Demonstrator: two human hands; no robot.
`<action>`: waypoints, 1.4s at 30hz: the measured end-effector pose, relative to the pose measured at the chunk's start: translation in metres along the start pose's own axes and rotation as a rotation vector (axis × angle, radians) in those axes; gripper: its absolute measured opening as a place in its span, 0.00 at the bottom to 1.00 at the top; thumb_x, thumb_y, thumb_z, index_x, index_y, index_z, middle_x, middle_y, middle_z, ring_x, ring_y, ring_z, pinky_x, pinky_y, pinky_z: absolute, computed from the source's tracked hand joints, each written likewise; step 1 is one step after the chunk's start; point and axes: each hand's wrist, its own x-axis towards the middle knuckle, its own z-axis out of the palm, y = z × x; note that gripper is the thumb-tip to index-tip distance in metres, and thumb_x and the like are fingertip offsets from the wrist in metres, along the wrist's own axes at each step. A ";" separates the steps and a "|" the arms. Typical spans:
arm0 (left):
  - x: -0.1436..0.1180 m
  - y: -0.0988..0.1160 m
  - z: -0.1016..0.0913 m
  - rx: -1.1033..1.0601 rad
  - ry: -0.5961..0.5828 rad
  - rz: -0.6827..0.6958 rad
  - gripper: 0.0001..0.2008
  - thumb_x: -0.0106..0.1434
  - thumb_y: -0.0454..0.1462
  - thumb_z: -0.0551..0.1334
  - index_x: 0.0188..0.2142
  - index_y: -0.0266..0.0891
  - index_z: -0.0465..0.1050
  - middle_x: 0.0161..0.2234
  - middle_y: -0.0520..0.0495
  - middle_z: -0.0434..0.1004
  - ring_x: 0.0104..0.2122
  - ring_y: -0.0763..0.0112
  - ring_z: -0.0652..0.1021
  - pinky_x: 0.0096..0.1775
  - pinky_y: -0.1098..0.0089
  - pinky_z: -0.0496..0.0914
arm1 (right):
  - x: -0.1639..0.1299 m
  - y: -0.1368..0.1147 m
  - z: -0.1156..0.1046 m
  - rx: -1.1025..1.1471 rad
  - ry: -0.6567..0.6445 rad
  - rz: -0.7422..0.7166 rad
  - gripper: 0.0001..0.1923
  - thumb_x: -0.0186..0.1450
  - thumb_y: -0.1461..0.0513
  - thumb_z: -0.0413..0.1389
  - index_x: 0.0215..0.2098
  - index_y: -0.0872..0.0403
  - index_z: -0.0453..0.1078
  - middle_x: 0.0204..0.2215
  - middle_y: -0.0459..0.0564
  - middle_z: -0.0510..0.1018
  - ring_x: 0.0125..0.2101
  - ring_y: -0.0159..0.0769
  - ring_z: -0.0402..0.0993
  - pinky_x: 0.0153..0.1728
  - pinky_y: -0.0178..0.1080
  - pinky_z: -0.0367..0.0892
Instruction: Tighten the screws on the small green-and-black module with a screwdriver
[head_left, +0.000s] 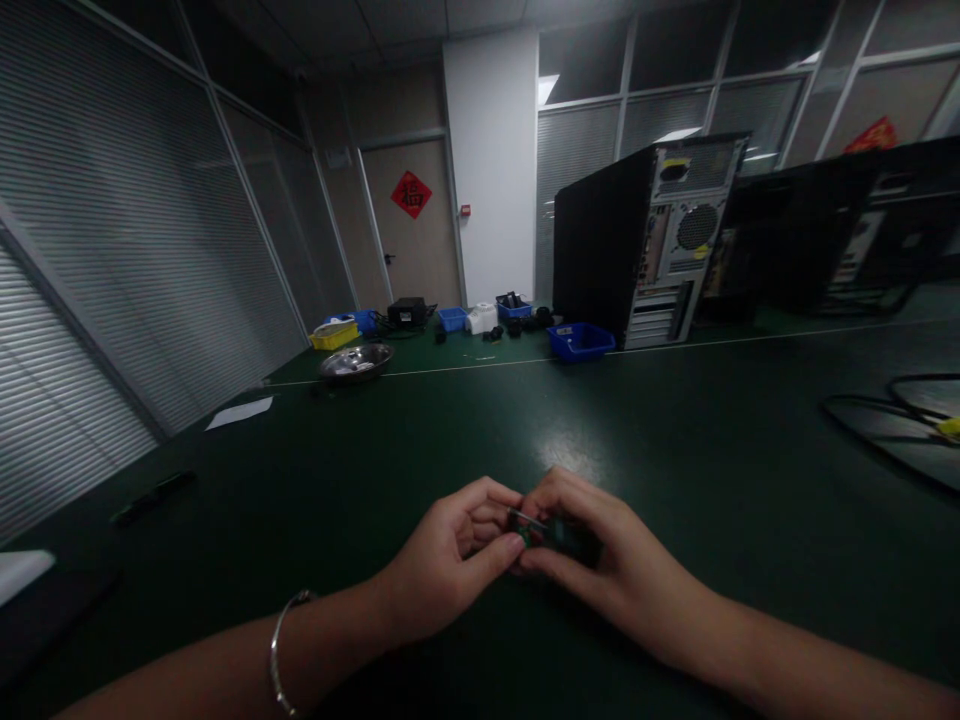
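Left hand (457,560) and right hand (616,545) meet in the lower centre of the frame, above the green tabletop (360,450). The left, partly curled, appears to pinch a small green part (523,537) at the thumb tip; the right is closed around a dark object (571,538) just beside it. Whether the two pieces touch cannot be told. Good handling would probably call for a steady left pinch, careful alignment and light pressure from the right.
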 end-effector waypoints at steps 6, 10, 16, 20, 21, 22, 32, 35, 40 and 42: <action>0.001 0.000 0.000 0.039 0.027 -0.002 0.09 0.62 0.31 0.61 0.43 0.35 0.68 0.40 0.44 0.76 0.40 0.70 0.77 0.43 0.69 0.69 | -0.002 0.002 0.001 -0.002 -0.012 -0.041 0.07 0.64 0.66 0.60 0.39 0.52 0.69 0.37 0.47 0.72 0.38 0.34 0.70 0.38 0.37 0.65; 0.001 0.001 0.001 0.047 0.046 0.017 0.08 0.61 0.29 0.61 0.42 0.35 0.69 0.39 0.46 0.76 0.40 0.72 0.77 0.42 0.70 0.69 | -0.003 0.003 -0.001 0.003 -0.004 -0.075 0.10 0.64 0.66 0.59 0.44 0.52 0.68 0.38 0.47 0.72 0.39 0.35 0.70 0.39 0.37 0.66; 0.002 0.004 0.000 0.037 0.073 0.013 0.09 0.60 0.29 0.61 0.40 0.35 0.69 0.39 0.46 0.77 0.40 0.70 0.77 0.43 0.68 0.69 | -0.003 0.001 -0.003 -0.008 0.015 -0.083 0.11 0.65 0.64 0.58 0.46 0.51 0.68 0.39 0.48 0.72 0.40 0.36 0.70 0.40 0.39 0.67; 0.002 0.002 -0.003 0.018 0.094 0.015 0.08 0.59 0.29 0.62 0.40 0.36 0.69 0.39 0.45 0.78 0.40 0.68 0.78 0.43 0.67 0.69 | -0.002 0.000 -0.003 -0.017 0.029 -0.076 0.10 0.66 0.63 0.57 0.46 0.51 0.68 0.39 0.49 0.72 0.40 0.37 0.71 0.42 0.40 0.67; 0.003 0.001 -0.004 0.005 0.098 0.014 0.08 0.59 0.30 0.63 0.39 0.36 0.69 0.39 0.45 0.78 0.39 0.69 0.78 0.43 0.67 0.69 | -0.002 -0.001 -0.003 -0.016 0.027 -0.076 0.10 0.66 0.63 0.57 0.46 0.51 0.68 0.39 0.49 0.73 0.40 0.37 0.71 0.42 0.40 0.67; 0.003 0.000 -0.005 -0.011 0.102 0.011 0.09 0.58 0.30 0.63 0.39 0.36 0.69 0.38 0.46 0.78 0.39 0.69 0.78 0.42 0.67 0.69 | -0.002 -0.001 -0.004 -0.015 0.026 -0.075 0.10 0.66 0.63 0.57 0.46 0.51 0.68 0.39 0.49 0.73 0.40 0.37 0.71 0.41 0.39 0.67; 0.007 0.002 -0.011 0.023 0.191 -0.051 0.14 0.62 0.36 0.62 0.47 0.38 0.73 0.43 0.45 0.74 0.43 0.65 0.74 0.47 0.62 0.67 | -0.001 0.002 -0.008 -0.097 0.023 0.053 0.09 0.69 0.64 0.51 0.47 0.50 0.65 0.41 0.49 0.71 0.39 0.36 0.69 0.40 0.39 0.67; 0.008 -0.001 -0.013 0.111 0.186 0.013 0.14 0.61 0.34 0.63 0.47 0.39 0.74 0.46 0.44 0.71 0.49 0.62 0.72 0.52 0.61 0.65 | -0.001 0.005 -0.009 -0.113 0.005 0.051 0.09 0.69 0.64 0.51 0.47 0.50 0.65 0.41 0.48 0.71 0.38 0.36 0.69 0.38 0.39 0.67; 0.009 -0.005 -0.016 0.075 0.225 0.023 0.15 0.60 0.33 0.64 0.48 0.40 0.72 0.44 0.46 0.74 0.47 0.64 0.74 0.51 0.61 0.67 | -0.001 0.007 -0.010 -0.130 -0.022 0.009 0.08 0.69 0.64 0.50 0.45 0.51 0.67 0.41 0.50 0.72 0.40 0.37 0.69 0.42 0.41 0.67; 0.009 -0.005 -0.016 0.052 0.250 0.015 0.13 0.59 0.33 0.66 0.44 0.39 0.72 0.42 0.47 0.76 0.46 0.64 0.76 0.51 0.61 0.68 | -0.001 0.006 -0.010 -0.133 -0.030 0.012 0.08 0.69 0.64 0.51 0.46 0.51 0.68 0.42 0.51 0.72 0.41 0.38 0.70 0.43 0.41 0.67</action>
